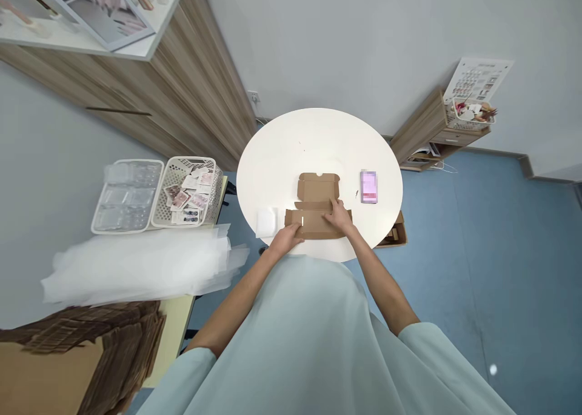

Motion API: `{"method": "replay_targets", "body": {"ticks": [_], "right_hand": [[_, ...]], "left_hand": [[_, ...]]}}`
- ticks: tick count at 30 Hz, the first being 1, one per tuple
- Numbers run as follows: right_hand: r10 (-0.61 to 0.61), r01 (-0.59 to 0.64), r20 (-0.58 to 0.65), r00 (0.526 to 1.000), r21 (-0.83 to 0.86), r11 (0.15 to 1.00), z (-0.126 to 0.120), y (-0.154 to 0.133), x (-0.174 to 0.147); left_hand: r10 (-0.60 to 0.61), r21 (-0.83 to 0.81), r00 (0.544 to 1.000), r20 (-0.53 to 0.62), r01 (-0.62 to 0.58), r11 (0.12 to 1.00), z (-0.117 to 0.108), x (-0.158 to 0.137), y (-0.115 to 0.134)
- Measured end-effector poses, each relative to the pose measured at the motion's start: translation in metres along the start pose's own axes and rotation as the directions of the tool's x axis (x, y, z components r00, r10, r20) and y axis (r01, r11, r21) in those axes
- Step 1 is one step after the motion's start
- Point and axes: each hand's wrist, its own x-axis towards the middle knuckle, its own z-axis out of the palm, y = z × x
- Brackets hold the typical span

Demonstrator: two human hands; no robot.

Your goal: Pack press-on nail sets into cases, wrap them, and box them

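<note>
A brown cardboard box lies unfolded on the white oval table, its lid panel spread toward the far side. My left hand is closed on the near left corner of the box, thumb on top near a small white strip. With bent fingers my right hand grips the right part of the box, beside the raised fold between its panels; its fingertips are partly hidden. Just left of the box rests a white, soft-looking packet.
A phone-like device with a pink screen lies on the table's right. At left stand a basket of small cards, a bin of clear packs, white sheets and stacked cardboard. An open carton sits below right.
</note>
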Motion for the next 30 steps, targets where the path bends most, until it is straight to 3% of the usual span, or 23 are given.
{"method": "replay_targets", "body": {"ticks": [5,10,14,23,30], "right_hand": [[-0.065,0.063,0.041,0.997,0.034,0.997,0.008,0.014,-0.020],[-0.125,0.120,0.121,0.985,0.050,0.992,0.012,0.031,-0.036],[-0.120,0.115,0.100,0.988,0.049,0.992,0.015,0.035,-0.041],[-0.136,0.128,0.088,0.987,0.096,0.987,0.015,0.035,-0.042],[-0.143,0.133,0.103,0.984,0.099,0.986,0.015,0.034,-0.041]], "left_hand": [[-0.079,-0.095,0.996,-0.047,0.074,0.993,-0.002,0.002,-0.002],[-0.098,-0.162,0.993,-0.061,0.087,0.983,-0.002,0.004,-0.005],[-0.082,-0.171,0.996,-0.026,0.076,0.982,-0.006,0.006,-0.009],[-0.065,0.004,0.998,0.002,0.065,0.998,-0.030,0.028,0.012],[-0.025,0.154,1.000,-0.006,0.026,0.988,-0.033,0.016,0.028]]}}
